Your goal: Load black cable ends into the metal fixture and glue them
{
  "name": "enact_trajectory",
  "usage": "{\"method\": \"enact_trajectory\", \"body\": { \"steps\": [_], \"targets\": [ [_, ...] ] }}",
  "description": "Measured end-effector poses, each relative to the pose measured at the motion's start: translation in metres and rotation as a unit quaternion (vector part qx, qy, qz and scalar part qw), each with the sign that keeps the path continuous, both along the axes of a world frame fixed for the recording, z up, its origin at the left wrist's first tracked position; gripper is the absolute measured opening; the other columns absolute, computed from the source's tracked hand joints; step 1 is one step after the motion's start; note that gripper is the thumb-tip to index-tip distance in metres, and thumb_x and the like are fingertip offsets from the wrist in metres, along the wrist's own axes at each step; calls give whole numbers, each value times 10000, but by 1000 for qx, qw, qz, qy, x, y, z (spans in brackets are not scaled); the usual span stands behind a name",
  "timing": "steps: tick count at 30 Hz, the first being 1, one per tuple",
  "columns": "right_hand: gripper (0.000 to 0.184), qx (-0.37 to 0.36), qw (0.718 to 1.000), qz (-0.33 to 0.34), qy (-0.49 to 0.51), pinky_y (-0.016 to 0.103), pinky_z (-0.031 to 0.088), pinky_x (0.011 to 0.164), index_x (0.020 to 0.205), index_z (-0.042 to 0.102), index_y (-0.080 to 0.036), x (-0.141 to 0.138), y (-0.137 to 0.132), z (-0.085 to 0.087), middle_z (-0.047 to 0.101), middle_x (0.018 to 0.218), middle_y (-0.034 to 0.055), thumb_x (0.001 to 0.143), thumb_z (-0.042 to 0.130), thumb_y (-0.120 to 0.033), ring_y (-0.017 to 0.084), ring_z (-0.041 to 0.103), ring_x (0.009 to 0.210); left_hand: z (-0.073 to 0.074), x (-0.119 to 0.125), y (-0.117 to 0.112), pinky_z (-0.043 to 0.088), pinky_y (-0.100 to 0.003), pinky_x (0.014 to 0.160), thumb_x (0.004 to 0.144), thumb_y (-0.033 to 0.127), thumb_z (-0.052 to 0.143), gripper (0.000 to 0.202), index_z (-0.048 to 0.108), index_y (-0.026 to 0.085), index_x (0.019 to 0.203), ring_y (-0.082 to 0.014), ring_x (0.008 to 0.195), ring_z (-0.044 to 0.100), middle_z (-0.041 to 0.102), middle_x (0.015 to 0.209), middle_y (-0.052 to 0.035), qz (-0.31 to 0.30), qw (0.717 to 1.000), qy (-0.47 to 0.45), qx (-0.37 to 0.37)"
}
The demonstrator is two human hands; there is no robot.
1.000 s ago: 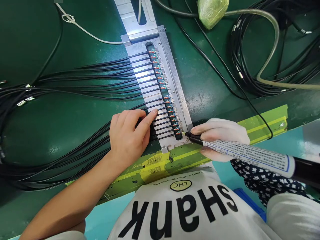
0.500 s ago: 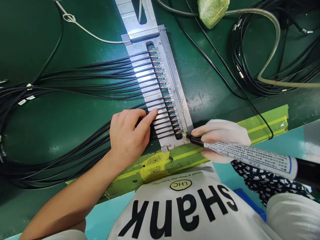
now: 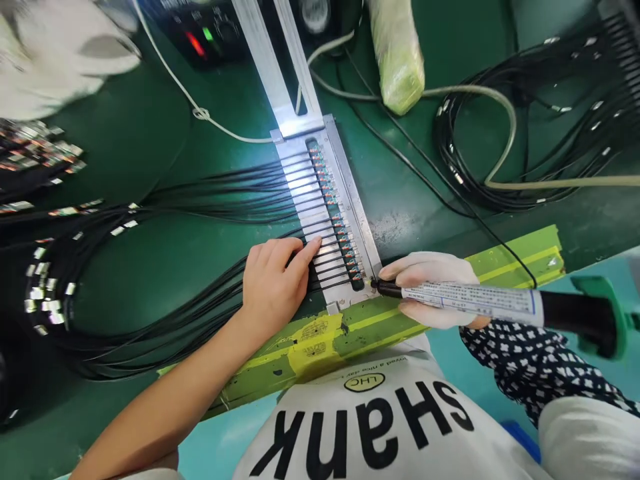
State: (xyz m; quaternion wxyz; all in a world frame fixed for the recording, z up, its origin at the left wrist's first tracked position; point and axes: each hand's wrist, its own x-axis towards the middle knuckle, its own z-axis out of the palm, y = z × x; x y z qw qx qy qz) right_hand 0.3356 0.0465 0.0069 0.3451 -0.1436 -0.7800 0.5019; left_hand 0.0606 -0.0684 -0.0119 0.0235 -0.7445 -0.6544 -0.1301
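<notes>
Our right hand (image 3: 437, 269) has its gloved fingers closed round the syringe (image 3: 473, 303), which runs sideways, nozzle at the jig's (image 3: 354, 203) near right corner. Our left hand (image 3: 275, 280), nearer the cables (image 3: 215, 293), points a finger onto the jig; whether it grips any, we cannot tell. Tape (image 3: 525, 253) edges our tabletop (image 3: 190, 260).

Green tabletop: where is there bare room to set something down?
Bare patches lie left of the metal jig, between the upper cables and lower cables, and right of it, up to a slanting black cable. Crowded: the jig's near end, with the left hand and the gloved right hand holding the syringe.
</notes>
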Motion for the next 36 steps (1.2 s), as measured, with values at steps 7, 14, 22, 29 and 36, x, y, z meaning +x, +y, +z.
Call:
{"method": "enact_trajectory", "body": {
  "steps": [7, 14, 22, 29, 36],
  "targets": [
    [253, -225, 937, -144, 224, 271, 577, 581, 1098, 662, -241, -1, 40, 21, 737, 1111, 48, 892, 747, -359, 147, 686, 676, 58, 3, 55, 428, -356, 810, 1013, 235, 506, 294, 628, 183, 1275, -218, 954, 648, 728, 1059, -55, -20, 1000, 10, -16],
    [314, -278, 864, -229, 351, 277, 528, 672, 1067, 710, -252, 7, 75, 32, 727, 1111, 60, 934, 639, -527, 164, 654, 804, 69, 72, 262, 328, -616, 1094, 948, 533, 587, 875, 215, 53, 1579, -456, 1348, 464, 503, 1412, -307, 181, 955, -213, -103],
    [306, -316, 797, -232, 459, 237, 527, 697, 1017, 747, -226, 37, 92, 39, 709, 1099, 49, 944, 644, -505, 135, 616, 864, 97, 42, 166, 365, -448, 1172, 927, 211, 546, 741, 218, 197, 1592, -264, 1324, 474, 434, 1440, -164, 26, 961, -258, -94],
    [272, -330, 820, -209, 419, 228, 510, 614, 996, 725, -194, 18, 82, 48, 739, 1030, 107, 983, 584, -427, 145, 629, 774, 84, -26, -19, 374, -410, 1170, 1028, 254, 446, 591, 231, 347, 1571, -237, 1412, 347, 279, 1483, -124, -21, 955, -271, -118],
    [292, -272, 905, -169, 279, 243, 475, 518, 946, 710, -196, -13, 45, 60, 741, 943, 85, 933, 626, -475, 138, 596, 601, 60, -19, -59, 434, -423, 1131, 1021, 223, 442, 576, 259, 367, 1547, -240, 1377, 400, 301, 1454, -129, -30, 948, -301, -98]
  ]
}}
